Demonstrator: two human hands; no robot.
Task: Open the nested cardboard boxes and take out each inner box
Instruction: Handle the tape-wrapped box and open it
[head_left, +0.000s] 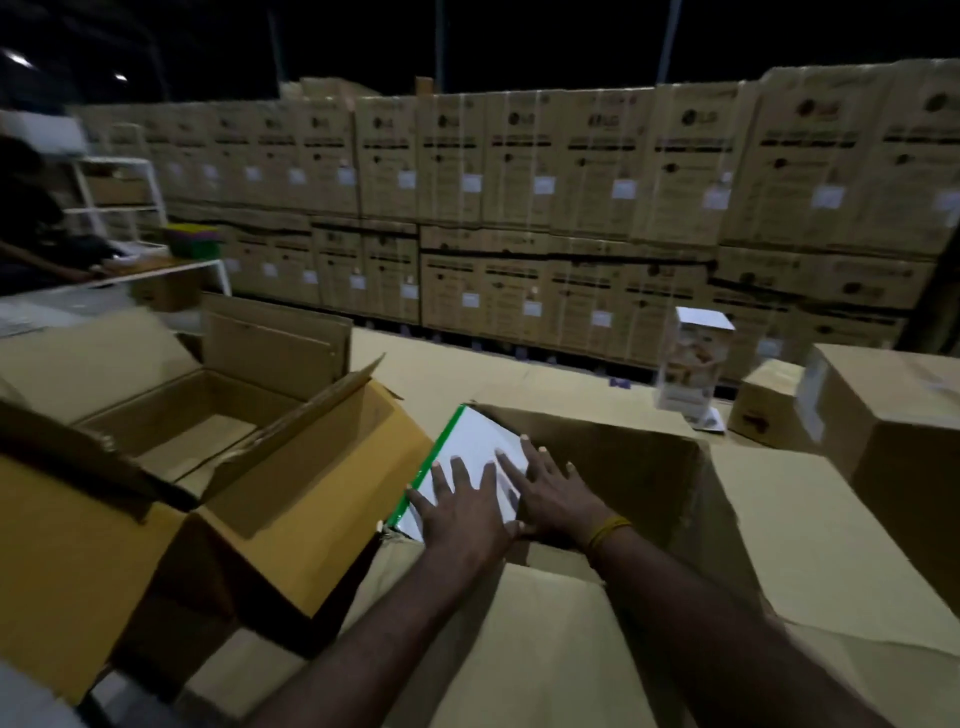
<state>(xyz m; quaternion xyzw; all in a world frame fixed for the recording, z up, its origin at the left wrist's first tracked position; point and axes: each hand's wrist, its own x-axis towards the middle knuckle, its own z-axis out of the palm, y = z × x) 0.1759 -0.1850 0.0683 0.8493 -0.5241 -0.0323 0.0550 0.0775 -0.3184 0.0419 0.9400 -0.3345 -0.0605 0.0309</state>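
White, with a green strip along its left edge, the inner box sits inside the open brown carton at its left end. Both hands lie flat on the white top, fingers straight and spread: the left hand nearer the green edge, the right hand just beside it, a yellow band on its wrist. Left of the carton stands an empty open box; behind it, a wall of stacked cartons.

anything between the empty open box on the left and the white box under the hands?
In the head view, only the empty box's raised right flap stands between it and the white box. Left hand and right hand rest flat on the white box.
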